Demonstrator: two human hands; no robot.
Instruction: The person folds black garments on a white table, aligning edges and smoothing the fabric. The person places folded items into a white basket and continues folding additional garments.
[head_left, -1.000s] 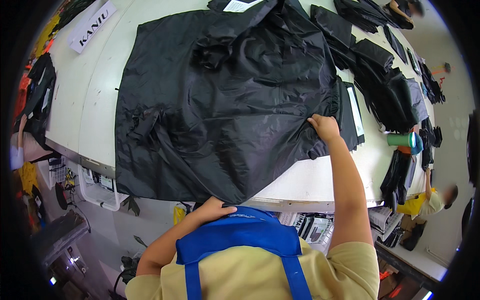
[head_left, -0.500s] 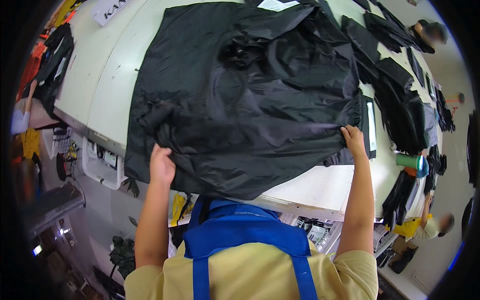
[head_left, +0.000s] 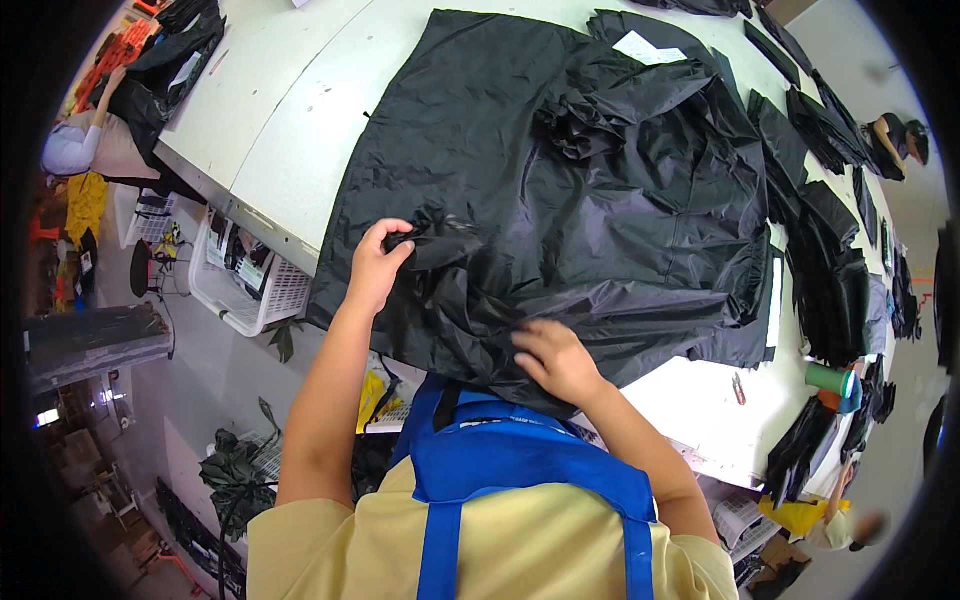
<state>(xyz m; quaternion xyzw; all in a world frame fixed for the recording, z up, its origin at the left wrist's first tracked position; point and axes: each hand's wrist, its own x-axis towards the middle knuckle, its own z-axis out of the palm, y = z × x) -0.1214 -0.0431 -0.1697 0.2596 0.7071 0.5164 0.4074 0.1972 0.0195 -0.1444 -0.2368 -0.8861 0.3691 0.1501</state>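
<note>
A large black garment (head_left: 640, 235) of thin shiny fabric, probably a jacket, lies spread over the table in front of me. My left hand (head_left: 378, 265) pinches a gathered, bunched end of it, which looks like a sleeve cuff (head_left: 440, 235), at the garment's left side. Over the near edge, close to my apron, is my right hand (head_left: 560, 362), its fingers bent and smeared by motion against the fabric. Whether it grips any cloth cannot be made out. Another gathered opening (head_left: 580, 130) shows near the garment's far middle.
The white table (head_left: 290, 130) curves around. Stacked black garments (head_left: 825, 260) line its right side, near a green thread spool (head_left: 828, 378) and small snips (head_left: 739, 389). A white basket (head_left: 245, 285) stands below the left edge. Other people work at far left and right.
My left hand has lifted the bunched fabric up and away from me. My right hand has left the garment's right edge and come to its near middle. The view has shifted left.
</note>
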